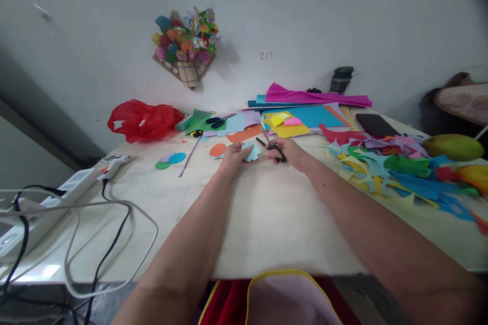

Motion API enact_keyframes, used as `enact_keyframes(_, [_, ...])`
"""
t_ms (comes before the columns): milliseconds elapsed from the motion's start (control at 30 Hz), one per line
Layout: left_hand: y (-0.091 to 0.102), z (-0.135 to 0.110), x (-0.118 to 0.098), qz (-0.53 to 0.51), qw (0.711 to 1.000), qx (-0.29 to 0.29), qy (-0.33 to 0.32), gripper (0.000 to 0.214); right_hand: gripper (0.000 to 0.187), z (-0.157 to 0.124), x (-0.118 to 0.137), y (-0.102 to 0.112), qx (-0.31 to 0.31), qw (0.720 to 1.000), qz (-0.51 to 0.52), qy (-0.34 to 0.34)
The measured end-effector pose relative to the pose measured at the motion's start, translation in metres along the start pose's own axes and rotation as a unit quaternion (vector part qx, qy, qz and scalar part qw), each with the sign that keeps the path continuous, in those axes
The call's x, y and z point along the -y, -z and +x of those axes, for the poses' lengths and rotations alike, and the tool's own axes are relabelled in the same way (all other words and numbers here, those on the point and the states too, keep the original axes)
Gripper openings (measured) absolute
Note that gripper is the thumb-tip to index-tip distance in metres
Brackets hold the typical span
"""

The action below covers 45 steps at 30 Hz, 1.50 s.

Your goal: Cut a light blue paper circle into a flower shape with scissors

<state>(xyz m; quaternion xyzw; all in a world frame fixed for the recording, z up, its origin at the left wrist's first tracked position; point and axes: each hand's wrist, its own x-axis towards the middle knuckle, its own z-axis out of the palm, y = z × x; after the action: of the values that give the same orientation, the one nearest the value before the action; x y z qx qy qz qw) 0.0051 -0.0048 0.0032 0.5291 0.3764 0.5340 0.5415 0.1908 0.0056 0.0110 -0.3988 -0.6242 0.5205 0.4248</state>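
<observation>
Step in hand, as judged: shaping the edge of a light-blue paper cut-out (252, 152) with scissors (264, 129). The cut-out is above the middle of the worktop (263, 223), pinched between the thumb and fingers of the left hand (233, 156); its outline appears notched, like petals. The right hand (288, 152) is closed around the black handles of the scissors, the metal blades pointing away from the person and standing apart from the paper. The two hands are near each other but not touching.

An orange paper disc (218, 150) lies just beside the left hand. Farther left, a blue disc (177, 158) overlaps others. Coloured paper scraps (375, 162) are heaped to the right.

Assessment: any further cut would call for the left hand to present an uncut stretch of edge, with its fingertips clear of the blades, and for the right hand to bring the scissors to it. Whether the outline is complete cannot be determined at this size.
</observation>
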Motion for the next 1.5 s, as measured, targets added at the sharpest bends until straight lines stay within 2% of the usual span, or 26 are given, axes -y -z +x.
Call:
enact_keyframes(233, [-0.005, -0.005, -0.006, 0.055, 0.998, 0.024, 0.019, 0.033, 0.038, 0.000, 0.001, -0.001, -0.022, 0.999, 0.016, 0.023])
enact_keyframes(500, [-0.008, -0.009, -0.009, 0.088, 0.996, 0.023, 0.027, 0.033, 0.034, -0.001, 0.003, -0.010, -0.015, 1.000, 0.001, 0.017])
enact_keyframes(867, [-0.005, -0.005, -0.003, -0.012, 0.999, 0.035, 0.016, 0.025, 0.032, 0.003, 0.002, -0.016, -0.088, 0.994, 0.041, 0.051])
enact_keyframes(1133, [-0.005, -0.003, -0.002, -0.068, 0.998, 0.003, -0.005, 0.023, 0.034, -0.001, 0.003, -0.020, -0.034, 0.997, 0.043, 0.053])
enact_keyframes(1267, [-0.003, -0.003, -0.002, -0.091, 0.996, -0.002, -0.013, 0.024, 0.032, -0.003, 0.004, -0.015, -0.017, 1.000, 0.013, 0.011])
enact_keyframes(1500, [-0.002, -0.003, -0.004, -0.129, 0.991, -0.005, -0.026, 0.023, 0.025, -0.006, 0.005, -0.003, 0.066, 0.997, -0.016, -0.040])
